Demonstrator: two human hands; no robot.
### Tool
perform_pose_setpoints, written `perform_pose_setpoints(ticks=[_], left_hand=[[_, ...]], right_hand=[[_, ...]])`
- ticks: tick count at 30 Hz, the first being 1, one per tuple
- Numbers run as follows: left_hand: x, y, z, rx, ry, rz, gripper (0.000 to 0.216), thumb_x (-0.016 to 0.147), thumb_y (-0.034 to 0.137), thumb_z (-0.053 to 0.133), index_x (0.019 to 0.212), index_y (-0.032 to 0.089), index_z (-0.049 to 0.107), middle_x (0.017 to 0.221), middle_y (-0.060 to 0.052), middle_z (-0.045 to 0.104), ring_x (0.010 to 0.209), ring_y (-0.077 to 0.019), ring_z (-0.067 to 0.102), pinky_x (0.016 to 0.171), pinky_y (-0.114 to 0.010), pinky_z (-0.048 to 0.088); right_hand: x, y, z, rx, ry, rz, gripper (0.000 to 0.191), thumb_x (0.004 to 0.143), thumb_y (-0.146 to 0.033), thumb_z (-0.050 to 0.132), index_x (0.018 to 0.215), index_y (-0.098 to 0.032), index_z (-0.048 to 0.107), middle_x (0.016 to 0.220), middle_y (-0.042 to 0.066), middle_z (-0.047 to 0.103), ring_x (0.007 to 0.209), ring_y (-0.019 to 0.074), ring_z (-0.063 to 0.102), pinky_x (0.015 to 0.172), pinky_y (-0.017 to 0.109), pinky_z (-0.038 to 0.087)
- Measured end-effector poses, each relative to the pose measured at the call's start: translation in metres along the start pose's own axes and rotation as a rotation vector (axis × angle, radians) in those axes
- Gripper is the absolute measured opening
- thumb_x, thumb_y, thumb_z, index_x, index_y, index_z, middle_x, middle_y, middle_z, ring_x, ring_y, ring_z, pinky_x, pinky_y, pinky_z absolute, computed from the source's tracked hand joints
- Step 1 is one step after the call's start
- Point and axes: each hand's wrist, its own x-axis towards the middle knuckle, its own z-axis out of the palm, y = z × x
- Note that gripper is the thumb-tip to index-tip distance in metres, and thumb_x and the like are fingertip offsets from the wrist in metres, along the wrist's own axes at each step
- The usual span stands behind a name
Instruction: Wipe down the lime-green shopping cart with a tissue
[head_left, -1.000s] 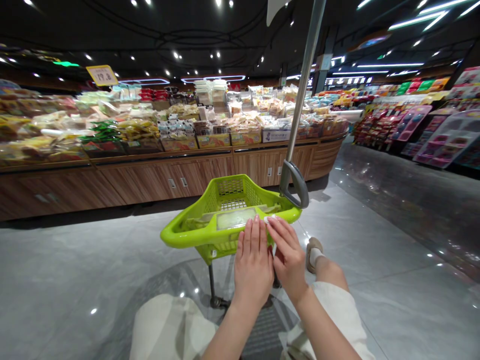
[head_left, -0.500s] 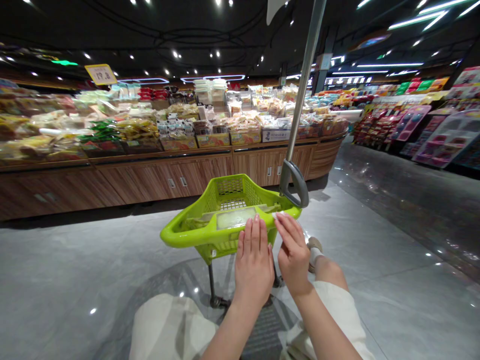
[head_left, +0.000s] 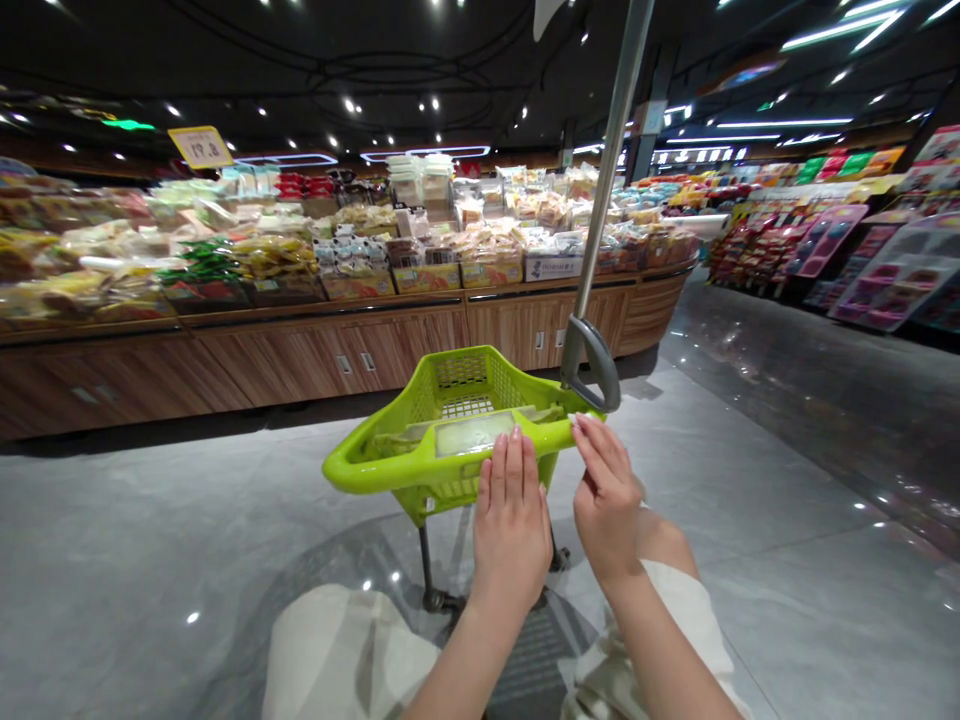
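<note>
A lime-green shopping cart (head_left: 420, 467) stands before me, its basket showing a mesh floor. My left hand (head_left: 511, 530) lies palm down with fingers stretched out, their tips on the clear panel (head_left: 472, 434) in the middle of the cart's handle bar. To its right, my right hand (head_left: 606, 490) touches the bar's right end with its fingertips. Its fingers reach forward and slightly bent, and its palm is hidden. Close beyond those fingertips, a grey loop-shaped holder (head_left: 600, 365) joins a metal pole (head_left: 609, 170) rising from the cart.
A long wooden display counter (head_left: 405, 345) piled with packaged foods runs across behind the cart. Shelves of goods (head_left: 780, 240) stand at the far right. Grey glossy floor (head_left: 187, 530) surrounds the cart. My knees in pale shorts (head_left: 337, 650) are below.
My right hand has slid right along the bar toward its end, away from my left hand. The left hand stays nearly in place on the panel.
</note>
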Motion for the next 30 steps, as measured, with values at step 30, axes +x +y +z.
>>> perform_pose_setpoints(ticks=[30], left_hand=[[0.001,0.002,0.001,-0.022,-0.001,0.002,0.060,0.094,0.019,0.039,0.151,0.008,0.023,0.158,-0.012,0.031,0.149,-0.0235,0.018,0.119,-0.042,0.027]], right_hand=[[0.026,0.000,-0.019,-0.083,-0.169,0.063,0.073,0.073,0.008,0.034,0.134,-0.025,0.057,0.130,0.006,0.063,0.124,0.0215,0.052,0.109,0.048,0.043]])
